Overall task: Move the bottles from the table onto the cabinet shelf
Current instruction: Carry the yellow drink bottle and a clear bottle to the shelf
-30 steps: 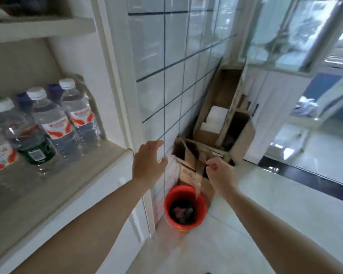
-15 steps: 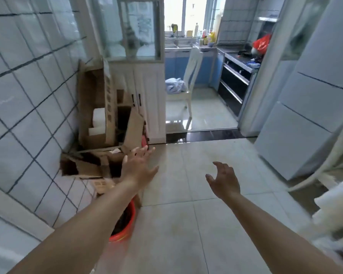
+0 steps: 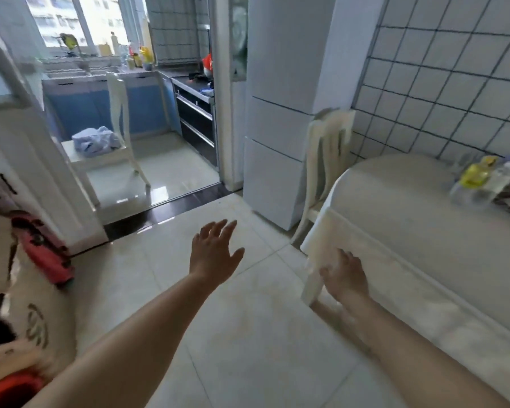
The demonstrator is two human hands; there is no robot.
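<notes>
Both hands empty. Left hand (image 3: 214,256) is out in front over the pale glossy floor tiles (image 3: 248,319), fingers spread and straight, holding nothing. Right hand (image 3: 344,278) is lower right, just in front of the near corner of the white cloth-covered table (image 3: 395,219), fingers loosely extended, nothing in them; can't tell if it touches the cloth.

Task things: blurred cluster of plastic bottles (image 3: 480,179) at the far right edge of the table, near the white tiled wall with dark grout (image 3: 442,83). 1 has a yellow body or label, at least 1 more looks clear with a pale cap. Motion blur, so no reliable count; looks like 2 or 3. Crumpled cloth sits just beside them at the frame edge.

Progress, my read: the cabinet shelf is not in view here, so what's already on it can't be checked from this frame. What's left is at least this cluster. Step in hand looks like the approach to the table for the next pickup; the bottles are well apart from both hands.

Writing: no bottle label is readable. Dark marks on a white sack (image 3: 36,325) at lower left, illegible. White fridge (image 3: 274,122) and white chair (image 3: 327,160) stand between the doorway and the table.
</notes>
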